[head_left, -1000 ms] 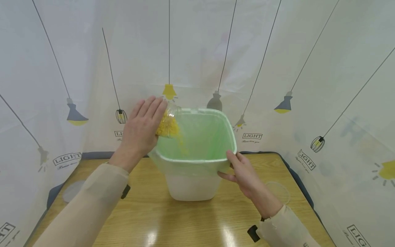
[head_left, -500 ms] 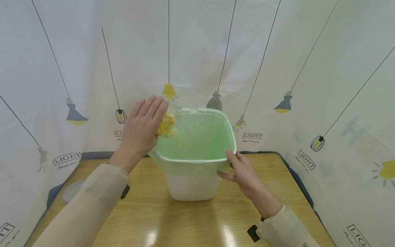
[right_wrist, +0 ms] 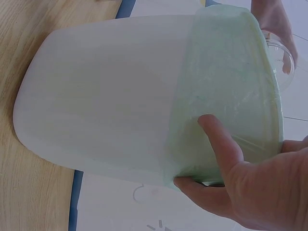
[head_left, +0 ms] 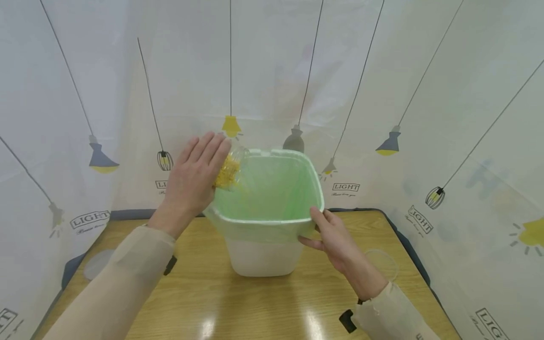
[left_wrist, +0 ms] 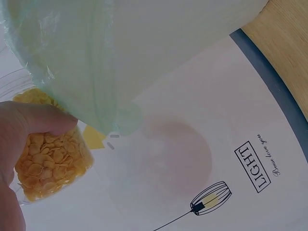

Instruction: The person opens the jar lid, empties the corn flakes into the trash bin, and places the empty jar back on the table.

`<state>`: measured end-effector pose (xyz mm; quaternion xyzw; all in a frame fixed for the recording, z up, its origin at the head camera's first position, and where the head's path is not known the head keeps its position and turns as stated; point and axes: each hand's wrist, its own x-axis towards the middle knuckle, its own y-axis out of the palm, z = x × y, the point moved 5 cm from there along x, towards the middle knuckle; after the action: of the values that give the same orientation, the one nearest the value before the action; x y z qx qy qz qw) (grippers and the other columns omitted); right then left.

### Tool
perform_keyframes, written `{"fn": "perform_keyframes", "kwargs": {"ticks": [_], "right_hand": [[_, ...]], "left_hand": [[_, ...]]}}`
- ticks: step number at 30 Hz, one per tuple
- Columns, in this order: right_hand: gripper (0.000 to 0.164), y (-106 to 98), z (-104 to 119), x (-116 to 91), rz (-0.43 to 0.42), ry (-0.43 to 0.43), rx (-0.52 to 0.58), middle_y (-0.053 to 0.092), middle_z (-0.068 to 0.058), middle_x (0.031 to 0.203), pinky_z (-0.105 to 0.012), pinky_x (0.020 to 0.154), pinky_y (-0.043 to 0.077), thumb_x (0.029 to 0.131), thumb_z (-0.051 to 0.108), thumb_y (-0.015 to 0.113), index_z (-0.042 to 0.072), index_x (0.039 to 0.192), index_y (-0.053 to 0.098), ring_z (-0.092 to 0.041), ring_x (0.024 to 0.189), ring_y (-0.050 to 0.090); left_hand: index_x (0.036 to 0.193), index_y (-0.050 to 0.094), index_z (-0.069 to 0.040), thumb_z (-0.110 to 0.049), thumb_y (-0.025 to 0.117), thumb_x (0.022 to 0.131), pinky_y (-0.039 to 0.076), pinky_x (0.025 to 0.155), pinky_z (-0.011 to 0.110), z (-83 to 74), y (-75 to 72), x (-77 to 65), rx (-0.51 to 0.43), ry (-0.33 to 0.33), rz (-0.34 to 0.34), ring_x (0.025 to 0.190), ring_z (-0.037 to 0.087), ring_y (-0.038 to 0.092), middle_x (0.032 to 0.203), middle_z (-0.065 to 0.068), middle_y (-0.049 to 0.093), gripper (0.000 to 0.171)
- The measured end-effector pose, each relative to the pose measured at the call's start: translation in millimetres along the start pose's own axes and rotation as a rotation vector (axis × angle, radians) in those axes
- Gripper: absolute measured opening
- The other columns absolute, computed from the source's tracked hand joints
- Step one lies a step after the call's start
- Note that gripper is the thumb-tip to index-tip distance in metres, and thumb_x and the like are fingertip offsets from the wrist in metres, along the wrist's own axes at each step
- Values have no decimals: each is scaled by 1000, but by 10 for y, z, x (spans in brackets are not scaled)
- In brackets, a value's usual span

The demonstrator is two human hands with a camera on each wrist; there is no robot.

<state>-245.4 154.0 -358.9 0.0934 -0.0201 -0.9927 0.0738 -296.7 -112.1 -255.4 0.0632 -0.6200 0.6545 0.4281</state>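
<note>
My left hand (head_left: 191,177) grips a clear jar (head_left: 235,156) lying tilted over the left rim of a white trash bin (head_left: 263,259). Yellow flakes that look like cornflakes (left_wrist: 55,166) are packed in the jar's lower end, and a few blurred ones show at its mouth. A light green trash bag (head_left: 276,186) lines the bin and folds down over its outside. At the bin's near right corner, my right hand (head_left: 337,243) holds the bagged rim, thumb on the outer face in the right wrist view. The bin's bottom is hidden.
The bin stands upright on a wooden table (head_left: 195,283). A round translucent lid-like disc (head_left: 98,264) lies at the left, partly behind the sleeve. Another clear round disc (head_left: 382,263) lies at the right. Lamp-printed curtains (head_left: 255,61) surround the table.
The stream of flakes falling from the jar into the bin has thinned to almost nothing, and less yellow shows near the jar's mouth. Both hands keep nearly the same place.
</note>
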Motion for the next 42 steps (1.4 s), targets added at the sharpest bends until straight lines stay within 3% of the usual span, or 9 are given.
{"fn": "perform_keyframes", "kwargs": {"ticks": [11, 26, 42], "right_hand": [[55, 0, -5, 6, -3, 2, 10, 39, -18, 147, -43, 97, 53, 105, 36, 37, 0, 147, 30, -35, 142, 37], [54, 2, 9, -7, 3, 2, 3, 37, -17, 149, -43, 97, 53, 106, 36, 36, 2, 147, 30, -36, 142, 35], [53, 2, 11, -7, 6, -1, -1, 38, -17, 148, -43, 97, 53, 106, 36, 36, 3, 147, 31, -36, 141, 36]], "left_hand": [[146, 33, -10, 0, 67, 78, 22, 122, 45, -17, -16, 6, 11, 37, -31, 144, 31, 31, 152, 13, 40, 77], [147, 32, -11, 4, 57, 88, 12, 126, 41, -36, 5, -7, 25, 60, -13, 146, 29, 28, 154, 11, 37, 66], [146, 35, -10, 13, 54, 84, 22, 123, 42, -59, -21, -5, 58, 104, -70, 145, 29, 32, 152, 10, 40, 69]]}}
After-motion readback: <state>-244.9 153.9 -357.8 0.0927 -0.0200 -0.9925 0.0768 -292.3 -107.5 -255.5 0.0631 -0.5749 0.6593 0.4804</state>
